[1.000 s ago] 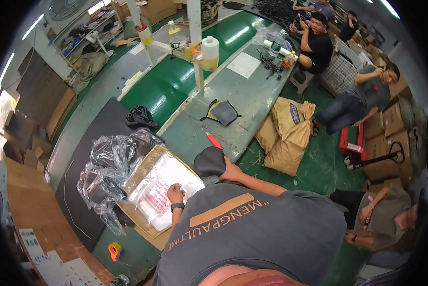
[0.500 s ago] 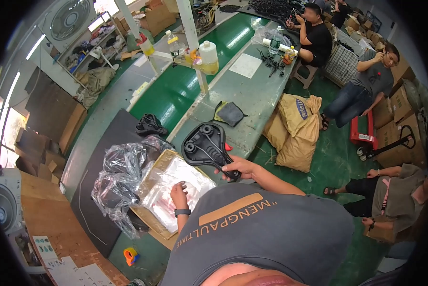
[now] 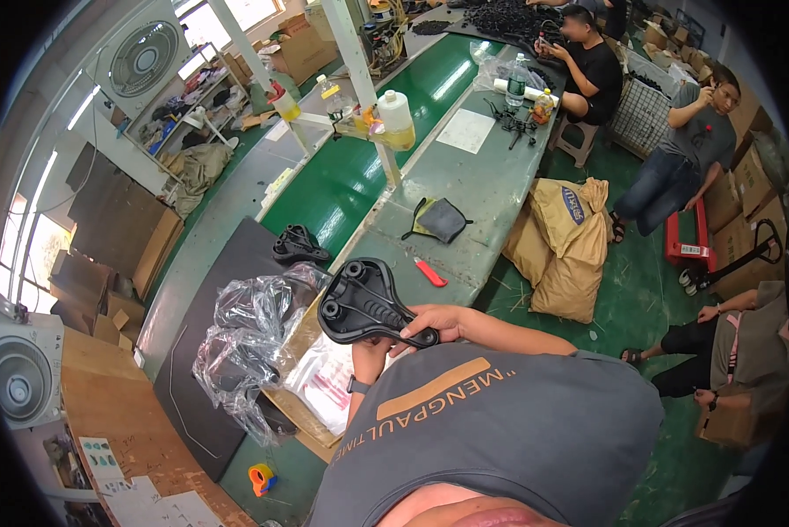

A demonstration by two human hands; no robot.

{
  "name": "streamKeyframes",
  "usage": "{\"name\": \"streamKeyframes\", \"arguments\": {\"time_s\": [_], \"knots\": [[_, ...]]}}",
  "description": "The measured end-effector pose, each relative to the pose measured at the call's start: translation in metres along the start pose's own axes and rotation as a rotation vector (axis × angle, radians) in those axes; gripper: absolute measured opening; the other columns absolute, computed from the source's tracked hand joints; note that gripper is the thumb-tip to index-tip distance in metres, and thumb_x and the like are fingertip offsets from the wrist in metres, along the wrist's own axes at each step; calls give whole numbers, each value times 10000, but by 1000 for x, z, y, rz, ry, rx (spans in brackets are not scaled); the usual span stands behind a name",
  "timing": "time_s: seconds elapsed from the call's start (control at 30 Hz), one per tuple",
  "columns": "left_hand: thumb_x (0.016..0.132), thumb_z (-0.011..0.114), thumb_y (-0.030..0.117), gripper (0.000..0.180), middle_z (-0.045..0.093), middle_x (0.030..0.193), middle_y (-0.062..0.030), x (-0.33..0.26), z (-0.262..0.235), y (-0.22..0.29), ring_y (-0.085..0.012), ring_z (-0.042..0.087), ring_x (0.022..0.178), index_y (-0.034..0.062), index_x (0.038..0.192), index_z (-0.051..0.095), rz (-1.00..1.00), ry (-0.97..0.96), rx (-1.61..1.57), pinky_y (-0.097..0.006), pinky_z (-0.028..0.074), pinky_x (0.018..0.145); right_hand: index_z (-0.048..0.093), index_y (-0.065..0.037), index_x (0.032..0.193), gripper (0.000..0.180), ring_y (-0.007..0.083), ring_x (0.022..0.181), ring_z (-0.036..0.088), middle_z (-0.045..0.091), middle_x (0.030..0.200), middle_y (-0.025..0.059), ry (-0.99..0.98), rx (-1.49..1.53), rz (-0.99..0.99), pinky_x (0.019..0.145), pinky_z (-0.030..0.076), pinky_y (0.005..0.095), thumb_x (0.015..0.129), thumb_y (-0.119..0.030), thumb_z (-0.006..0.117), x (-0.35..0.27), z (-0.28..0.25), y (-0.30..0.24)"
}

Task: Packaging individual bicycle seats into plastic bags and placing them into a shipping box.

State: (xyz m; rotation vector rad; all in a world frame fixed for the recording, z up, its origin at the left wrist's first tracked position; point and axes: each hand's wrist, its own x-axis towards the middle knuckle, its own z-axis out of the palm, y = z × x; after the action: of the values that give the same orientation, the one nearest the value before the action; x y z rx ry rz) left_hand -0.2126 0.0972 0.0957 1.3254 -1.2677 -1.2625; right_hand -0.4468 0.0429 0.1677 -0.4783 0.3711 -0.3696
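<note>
My right hand grips the narrow end of a black bicycle saddle, held underside up above the bench. My left hand, with a dark watch on its wrist, reaches in just under the saddle. Its fingers are hidden behind the saddle, over a stack of flat clear bags in a shallow cardboard box. A heap of crumpled clear plastic bags lies to the left on a black mat. A second black saddle rests on the mat further back.
A red utility knife and a dark pouch lie on the grey-green bench. Beyond is a green conveyor with bottles. Tan sacks lean at the right, people sit there. An orange tape roll lies near the front edge.
My right hand picked up the black saddle and brought it over the bags. My left hand, which lay flat on the bag stack, is now under the saddle.
</note>
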Motion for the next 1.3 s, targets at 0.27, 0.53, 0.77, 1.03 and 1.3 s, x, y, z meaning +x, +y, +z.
{"name": "streamKeyframes", "arguments": {"time_s": [0.27,0.53,0.77,1.03,1.3], "knots": [[1094,609,171,219,756,1111,-96,-25,-17,41,-181,735,1006,-22,1093,714,-268,-167,-360,-314,623,897,481,-41,1365,474,213,855,717,699,1020,152,237,-10,-81,724,634,340,952,-14,711,0,-34,16],[1087,581,262,158,672,830,20,-16,-118,11,-116,614,728,148,1062,686,-283,209,-1246,-283,480,624,546,-4,1346,444,229,933,697,682,1126,156,64,50,-198,816,597,368,943,-28,730,-23,-35,10],[1088,631,250,296,654,819,41,22,-44,78,-53,579,779,6,1167,778,128,504,-219,-234,464,702,359,-27,1601,923,209,1052,692,651,1299,125,200,-1252,-569,812,597,349,810,33,831,2,-48,6],[1050,697,212,271,662,780,-29,-32,-23,93,-103,551,765,-28,967,790,228,-241,-156,-312,458,701,357,-89,1603,876,241,911,723,688,1227,138,556,-550,-152,681,613,359,859,18,807,30,-45,21],[846,891,181,1014,621,1378,-140,13,-45,74,-243,617,1245,22,1624,261,139,216,-204,-394,506,1064,355,-104,1658,812,333,1531,405,367,1666,189,199,-877,-464,1201,406,419,952,-81,757,66,27,-5]]}}
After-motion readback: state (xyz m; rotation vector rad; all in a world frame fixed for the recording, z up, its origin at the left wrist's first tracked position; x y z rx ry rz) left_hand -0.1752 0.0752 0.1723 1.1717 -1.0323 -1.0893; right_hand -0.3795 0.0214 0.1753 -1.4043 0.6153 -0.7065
